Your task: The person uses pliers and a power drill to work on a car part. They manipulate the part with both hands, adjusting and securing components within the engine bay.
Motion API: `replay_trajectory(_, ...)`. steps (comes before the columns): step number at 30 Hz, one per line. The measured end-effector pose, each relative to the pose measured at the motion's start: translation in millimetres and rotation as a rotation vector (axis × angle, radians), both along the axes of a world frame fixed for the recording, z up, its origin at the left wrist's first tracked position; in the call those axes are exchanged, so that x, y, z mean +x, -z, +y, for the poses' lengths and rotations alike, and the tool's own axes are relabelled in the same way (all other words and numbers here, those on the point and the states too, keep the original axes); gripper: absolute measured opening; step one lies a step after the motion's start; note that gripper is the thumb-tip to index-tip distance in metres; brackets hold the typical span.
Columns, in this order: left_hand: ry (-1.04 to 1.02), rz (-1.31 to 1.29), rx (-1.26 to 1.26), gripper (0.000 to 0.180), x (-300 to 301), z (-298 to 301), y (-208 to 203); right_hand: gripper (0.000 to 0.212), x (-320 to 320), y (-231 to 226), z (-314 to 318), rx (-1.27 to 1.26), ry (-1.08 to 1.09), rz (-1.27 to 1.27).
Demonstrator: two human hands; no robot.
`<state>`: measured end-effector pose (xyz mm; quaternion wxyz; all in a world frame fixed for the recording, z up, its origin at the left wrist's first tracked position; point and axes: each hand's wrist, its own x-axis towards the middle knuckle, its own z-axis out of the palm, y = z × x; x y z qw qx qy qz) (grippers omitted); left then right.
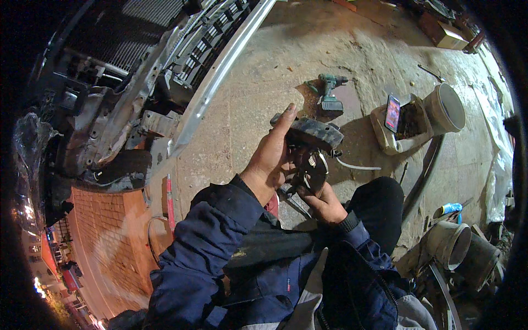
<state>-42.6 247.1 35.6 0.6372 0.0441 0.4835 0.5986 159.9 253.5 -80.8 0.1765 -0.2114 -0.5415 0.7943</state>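
My left hand (270, 157) grips a dark, curved, worn car part (314, 132) and holds it up over the concrete floor. Just below it, my right hand (325, 202) is closed on a dark hand tool with metal jaws (311, 171) that presses against the underside of the part. Both forearms wear dark blue sleeves. My black-trousered knee (379, 204) is bent to the right of the hands. What lies between the tool's jaws is hidden.
A stripped car front with a silver bumper bar (220, 71) and radiator (137, 27) fills the upper left. On the floor lie a green cordless drill (330, 91), a phone (392, 113) on a bag, a white bucket (446, 108), a blue bottle (451, 208) and metal cans (452, 245).
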Motion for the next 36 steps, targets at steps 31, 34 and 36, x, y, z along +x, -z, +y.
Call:
replay_trajectory(31, 0.011, 0.238, -0.085, 0.061, 1.1, -8.0, 31.5, 0.044, -9.0, -14.0, 8.6, -0.166, 0.073, 0.099)
replay_trajectory(34, 0.135, 0.595, -0.060, 0.039, 19.6, -30.6, 46.4, 0.045, -18.8, -7.9, 11.2, -0.155, 0.221, 0.059)
replay_trajectory(36, 0.355, 0.847, 0.128, 0.062, 28.4, -50.9, 52.4, 0.036, -27.0, -3.2, 12.3, -0.012, 0.378, 0.019)
